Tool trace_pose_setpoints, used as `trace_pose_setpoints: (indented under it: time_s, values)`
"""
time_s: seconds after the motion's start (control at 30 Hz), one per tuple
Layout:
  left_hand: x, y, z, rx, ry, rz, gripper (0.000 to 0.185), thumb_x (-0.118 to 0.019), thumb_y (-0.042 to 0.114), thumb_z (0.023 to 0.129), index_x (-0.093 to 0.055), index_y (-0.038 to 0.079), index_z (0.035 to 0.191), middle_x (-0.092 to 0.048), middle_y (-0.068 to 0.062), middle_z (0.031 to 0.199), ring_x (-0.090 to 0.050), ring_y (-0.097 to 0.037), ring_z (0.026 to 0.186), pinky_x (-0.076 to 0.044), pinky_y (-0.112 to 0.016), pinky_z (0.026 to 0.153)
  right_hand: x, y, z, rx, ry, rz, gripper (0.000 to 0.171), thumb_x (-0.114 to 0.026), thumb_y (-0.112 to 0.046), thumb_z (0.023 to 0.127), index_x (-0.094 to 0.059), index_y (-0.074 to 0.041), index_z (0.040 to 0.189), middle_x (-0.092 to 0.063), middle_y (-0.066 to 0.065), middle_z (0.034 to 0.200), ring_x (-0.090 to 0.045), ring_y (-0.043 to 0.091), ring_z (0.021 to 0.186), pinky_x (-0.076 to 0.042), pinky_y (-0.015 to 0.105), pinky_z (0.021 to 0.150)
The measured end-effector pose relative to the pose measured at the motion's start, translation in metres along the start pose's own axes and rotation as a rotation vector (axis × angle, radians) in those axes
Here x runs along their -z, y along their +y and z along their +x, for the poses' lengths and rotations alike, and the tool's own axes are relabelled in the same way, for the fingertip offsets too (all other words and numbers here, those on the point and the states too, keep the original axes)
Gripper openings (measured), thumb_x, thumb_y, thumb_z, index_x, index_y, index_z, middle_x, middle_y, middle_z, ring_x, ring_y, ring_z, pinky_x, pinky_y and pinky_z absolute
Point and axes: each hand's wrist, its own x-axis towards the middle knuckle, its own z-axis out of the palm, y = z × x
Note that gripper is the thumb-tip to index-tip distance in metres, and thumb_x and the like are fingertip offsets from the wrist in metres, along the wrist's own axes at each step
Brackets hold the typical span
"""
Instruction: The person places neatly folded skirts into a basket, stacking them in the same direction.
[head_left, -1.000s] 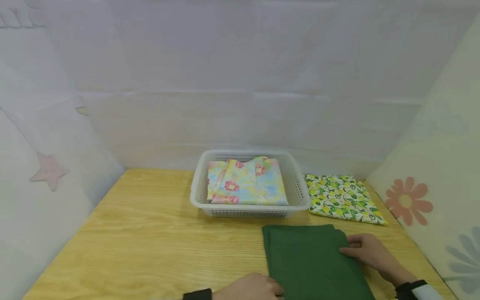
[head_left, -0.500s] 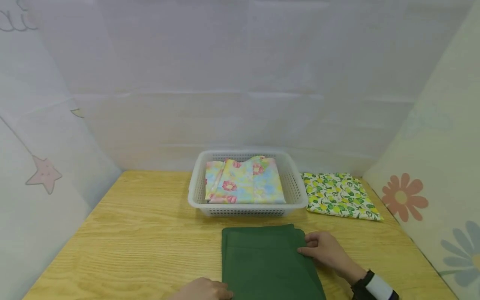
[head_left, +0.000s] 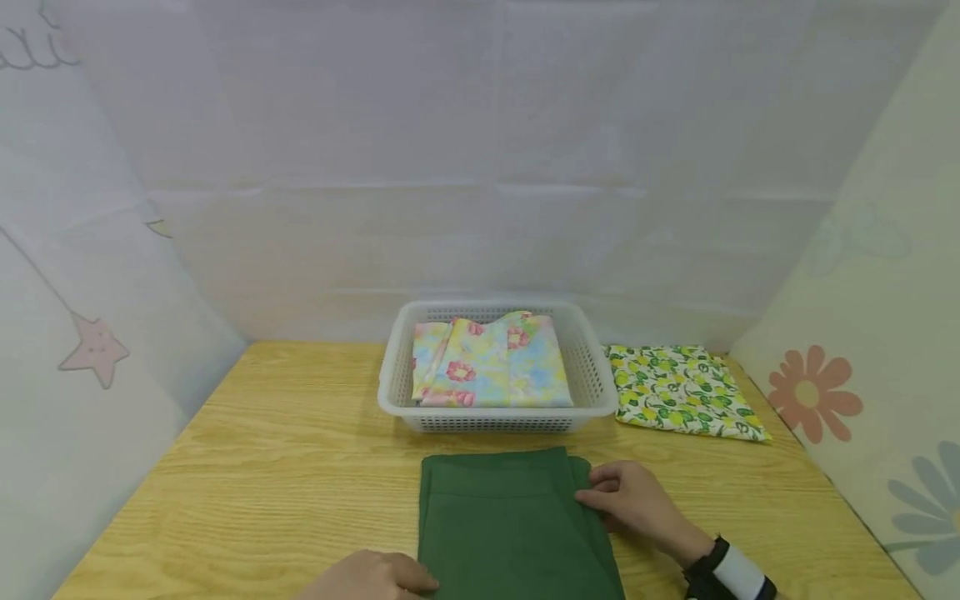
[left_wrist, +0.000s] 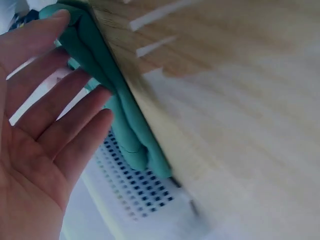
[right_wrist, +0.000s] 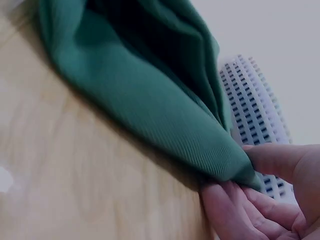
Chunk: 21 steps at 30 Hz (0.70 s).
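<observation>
A folded dark green cloth (head_left: pixel 510 525) lies on the table's near side, in front of the basket. At its far right corner my right hand (head_left: pixel 626 504) pinches the edge, thumb above and fingers below. In the right wrist view the cloth (right_wrist: pixel 145 105) hangs in loose folds beside that grip. By the near left edge is my left hand (head_left: pixel 371 577), partly cut off by the frame. The left wrist view shows this hand's extended fingers (left_wrist: pixel 75 135) alongside the cloth's folded edge (left_wrist: pixel 115 95), with the thumb over its end.
A white perforated basket (head_left: pixel 495 421) stands at the back, holding folded pastel cloth (head_left: pixel 495 371) with pink flowers. Right of it lies a lemon-print cloth (head_left: pixel 678 392). White and printed sheets (head_left: pixel 847 317) enclose the wooden table (head_left: pixel 285 467) at the back and sides.
Both hands and the green cloth have shifted left across the table, from the basket's right front to directly before it. The basket and the lemon-print cloth stay in place.
</observation>
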Motion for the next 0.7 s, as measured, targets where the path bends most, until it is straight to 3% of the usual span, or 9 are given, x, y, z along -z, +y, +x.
trace_pose_setpoints:
  time_s: [0.07,0.13,0.2,0.27,0.37,0.47,0.6,0.7]
  values:
    - [0.003,-0.004,-0.004,0.039,0.009,-0.064,0.022,-0.063,0.032,0.097,-0.076,0.018,0.109,-0.075,0.000,0.109,-0.070,-0.008,0.098,-0.053,-0.011,0.081,0.010,0.004,-0.003,-0.004,-0.032,0.043,0.048,-0.072,-0.030,0.090,-0.064,0.009,0.118,-0.074,0.010,0.098,-0.071,0.019,0.083,-0.061,0.034,0.065]
    - [0.009,-0.009,-0.010,0.153,-0.022,-0.196,0.027,-0.063,0.031,0.097,-0.072,0.016,0.118,-0.073,-0.002,0.115,-0.069,-0.010,0.104,-0.055,-0.016,0.084,0.022,0.008,-0.008,-0.029,-0.054,0.081,0.047,-0.070,-0.029,0.092,-0.063,0.009,0.118,-0.074,0.010,0.099,-0.072,0.019,0.083,-0.061,0.036,0.067]
    - [0.016,-0.015,-0.017,0.326,-0.065,-0.363,0.035,-0.063,0.030,0.097,-0.068,0.009,0.124,-0.072,-0.008,0.120,-0.068,-0.011,0.107,-0.057,-0.021,0.083,0.035,0.014,-0.013,-0.064,-0.074,0.111,0.047,-0.067,-0.030,0.094,-0.062,0.010,0.120,-0.074,0.010,0.099,-0.072,0.020,0.083,-0.062,0.037,0.069]
    - [0.024,-0.021,-0.026,0.550,-0.090,-0.571,0.043,-0.063,0.029,0.097,-0.062,0.002,0.130,-0.070,-0.014,0.123,-0.068,-0.013,0.108,-0.058,-0.025,0.084,0.048,0.021,-0.019,-0.096,-0.102,0.139,0.049,-0.064,-0.030,0.096,-0.059,0.011,0.123,-0.074,0.009,0.101,-0.072,0.020,0.087,-0.062,0.038,0.073]
    - [0.030,-0.029,-0.039,0.871,-0.031,-0.874,0.051,-0.061,0.025,0.099,-0.053,-0.011,0.133,-0.066,-0.024,0.125,-0.069,-0.016,0.107,-0.059,-0.027,0.084,0.064,0.033,-0.027,-0.146,-0.164,0.193,0.052,-0.058,-0.031,0.100,-0.056,0.013,0.128,-0.073,0.007,0.108,-0.071,0.019,0.094,-0.061,0.038,0.079]
    - [0.030,-0.035,-0.050,1.067,0.061,-1.124,0.056,-0.056,0.023,0.102,-0.045,-0.020,0.135,-0.064,-0.028,0.127,-0.069,-0.024,0.110,-0.058,-0.031,0.089,0.073,0.044,-0.034,-0.177,-0.259,0.311,0.053,-0.053,-0.030,0.102,-0.051,0.013,0.133,-0.072,0.007,0.116,-0.071,0.019,0.101,-0.060,0.039,0.085]
    - [0.022,-0.039,-0.055,1.163,0.091,-1.402,0.062,-0.051,0.025,0.104,-0.035,-0.023,0.139,-0.058,-0.030,0.134,-0.066,-0.028,0.117,-0.056,-0.037,0.096,0.075,0.053,-0.039,-0.145,-0.456,0.561,0.050,-0.042,-0.024,0.107,-0.043,0.013,0.141,-0.066,0.012,0.130,-0.067,0.021,0.115,-0.056,0.040,0.097]
    - [0.014,-0.040,-0.050,1.162,0.090,-1.556,0.063,-0.050,0.027,0.104,-0.034,-0.022,0.140,-0.056,-0.029,0.137,-0.064,-0.027,0.120,-0.053,-0.038,0.100,0.070,0.053,-0.039,-0.095,-0.623,0.741,0.049,-0.031,-0.020,0.110,-0.033,0.013,0.147,-0.057,0.016,0.142,-0.060,0.022,0.127,-0.049,0.041,0.107]
